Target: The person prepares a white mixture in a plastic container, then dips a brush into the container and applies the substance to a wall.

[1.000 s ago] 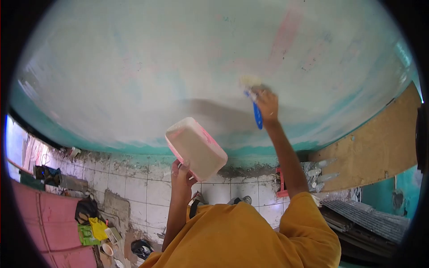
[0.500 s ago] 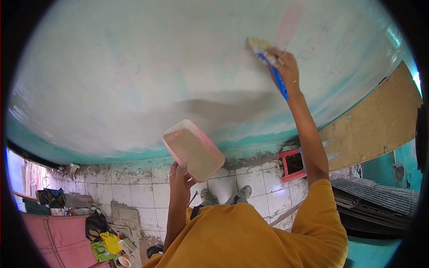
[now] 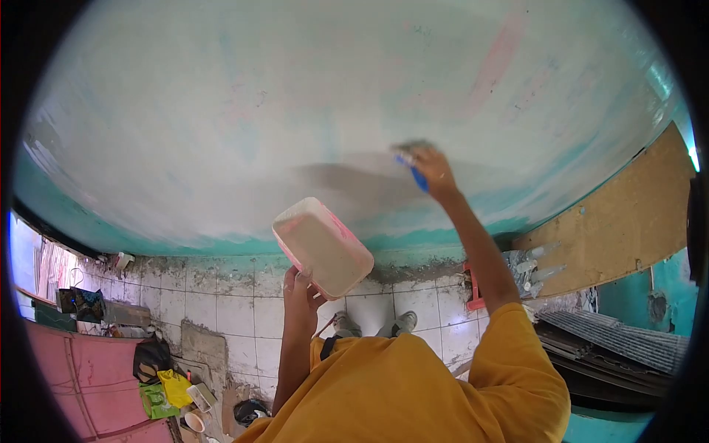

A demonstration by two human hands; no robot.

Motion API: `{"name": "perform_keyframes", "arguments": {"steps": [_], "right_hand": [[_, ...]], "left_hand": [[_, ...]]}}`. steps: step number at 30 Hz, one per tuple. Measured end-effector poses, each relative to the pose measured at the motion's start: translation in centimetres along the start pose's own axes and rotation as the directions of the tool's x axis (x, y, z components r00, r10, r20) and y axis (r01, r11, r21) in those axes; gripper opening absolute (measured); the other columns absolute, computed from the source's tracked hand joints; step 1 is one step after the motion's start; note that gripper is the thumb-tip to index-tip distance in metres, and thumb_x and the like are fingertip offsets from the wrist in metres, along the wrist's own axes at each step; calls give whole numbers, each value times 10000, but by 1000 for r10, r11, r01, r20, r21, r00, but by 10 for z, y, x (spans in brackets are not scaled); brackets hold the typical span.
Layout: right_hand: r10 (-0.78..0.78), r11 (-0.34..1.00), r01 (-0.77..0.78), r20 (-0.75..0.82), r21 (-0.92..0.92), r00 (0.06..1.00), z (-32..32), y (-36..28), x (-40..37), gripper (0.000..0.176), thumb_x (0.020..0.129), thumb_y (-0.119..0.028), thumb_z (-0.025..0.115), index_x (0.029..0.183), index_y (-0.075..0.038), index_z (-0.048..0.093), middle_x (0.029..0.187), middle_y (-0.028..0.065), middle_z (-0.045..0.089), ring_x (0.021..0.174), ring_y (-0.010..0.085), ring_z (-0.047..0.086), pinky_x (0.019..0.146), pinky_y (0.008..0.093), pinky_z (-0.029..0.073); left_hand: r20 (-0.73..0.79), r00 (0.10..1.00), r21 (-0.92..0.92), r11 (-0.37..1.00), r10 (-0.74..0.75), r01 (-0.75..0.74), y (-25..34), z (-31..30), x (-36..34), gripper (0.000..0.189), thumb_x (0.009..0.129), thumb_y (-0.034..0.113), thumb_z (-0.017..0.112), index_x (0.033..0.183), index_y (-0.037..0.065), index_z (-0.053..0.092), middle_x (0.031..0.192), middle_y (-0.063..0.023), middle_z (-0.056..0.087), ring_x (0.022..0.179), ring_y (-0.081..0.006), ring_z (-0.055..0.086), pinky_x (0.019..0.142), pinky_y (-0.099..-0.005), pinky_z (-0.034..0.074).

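My left hand [image 3: 301, 294] grips the lower left edge of a pink and white tray [image 3: 325, 247] with a greyish-white layer inside. In my right hand [image 3: 432, 171] is a paintbrush [image 3: 419, 177] with a blue handle, its bristles blurred by motion. The brush is up and to the right of the tray, close to the wall [image 3: 295, 111]. Whitish paint covers most of that wall, with pink streaks and a turquoise band along the bottom.
A red plastic stool [image 3: 474, 286] and clear bottles [image 3: 526, 269] stand by the wall at right, near a brown board [image 3: 613, 214]. Corrugated sheets [image 3: 620, 336] lie at lower right. Bags [image 3: 175, 387] and a cup [image 3: 194, 421] sit at lower left on the tiled floor [image 3: 236, 317].
My right hand has moved down and slightly left with the brush, nearer the tray. My left hand and the tray have barely moved.
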State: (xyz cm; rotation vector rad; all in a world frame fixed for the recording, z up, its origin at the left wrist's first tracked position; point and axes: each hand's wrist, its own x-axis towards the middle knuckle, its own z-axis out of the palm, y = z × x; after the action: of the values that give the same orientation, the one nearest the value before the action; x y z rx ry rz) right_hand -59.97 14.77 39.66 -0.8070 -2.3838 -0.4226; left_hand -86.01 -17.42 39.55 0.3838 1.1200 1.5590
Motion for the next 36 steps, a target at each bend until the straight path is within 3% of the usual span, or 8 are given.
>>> {"name": "perform_keyframes", "arguments": {"steps": [4,6,11,18,21,23,28,36], "right_hand": [[63,997,-71,-180,-42,982,-84,-2,83,489,793,-50,581,1237,-249,632,1224,38,604,1101,294,566,879,423,448],[-33,988,-48,-504,-146,863,-97,2,98,463,780,-73,601,1211,-233,649,1236,39,596,1091,303,569,872,423,447],[-24,985,-25,-280,-170,960,-34,-22,55,398,773,-39,633,1150,-162,665,1158,62,637,1025,302,599,832,424,472],[75,990,-90,135,106,988,59,-36,-37,372,830,-59,599,1180,-169,666,1132,61,645,1013,286,599,807,431,453],[-89,993,102,-179,66,980,18,-20,17,333,828,-66,623,1144,-156,677,1109,57,652,980,283,596,804,407,457],[18,990,-39,-155,-137,988,-28,-26,61,332,785,-62,681,1107,-141,684,1112,65,652,969,285,603,788,397,467],[43,987,-119,-536,-107,843,-70,-39,110,367,737,-25,728,1086,-131,681,1112,42,650,985,281,604,812,383,464],[205,978,-206,-112,3,972,68,-73,-14,378,751,-57,653,1113,-159,688,1140,66,627,1071,306,570,873,433,436]], "left_hand": [[-13,1000,-4,1000,-5,5,2,1,-1,673,912,386,625,1355,-19,322,1154,-156,533,987,-252,629,753,-380,577],[-10,1000,40,999,-7,7,2,2,-1,700,874,440,629,1344,-6,365,1173,-140,551,1007,-267,653,785,-405,597],[-11,1000,30,999,-11,12,0,-1,-1,686,871,437,626,1331,-7,378,1173,-147,545,994,-272,655,781,-407,596],[-1,1000,-18,1000,-4,4,5,-8,-2,679,905,376,629,1353,-28,317,1182,-172,529,1019,-270,631,794,-404,580],[-19,1000,-24,1000,-8,8,5,-10,-3,675,908,378,628,1350,-29,322,1184,-170,532,1013,-263,635,787,-395,582],[-30,999,-5,1000,-13,13,6,-9,-1,665,897,395,625,1339,-18,349,1183,-156,541,1006,-261,645,780,-399,591],[-46,999,9,1000,-12,13,7,-10,1,649,891,408,617,1326,-9,376,1183,-143,549,1000,-260,656,766,-394,602],[-93,995,-2,1000,-21,21,10,-26,-3,647,914,337,607,1356,-41,324,1194,-173,532,1037,-270,632,801,-400,586]]}}
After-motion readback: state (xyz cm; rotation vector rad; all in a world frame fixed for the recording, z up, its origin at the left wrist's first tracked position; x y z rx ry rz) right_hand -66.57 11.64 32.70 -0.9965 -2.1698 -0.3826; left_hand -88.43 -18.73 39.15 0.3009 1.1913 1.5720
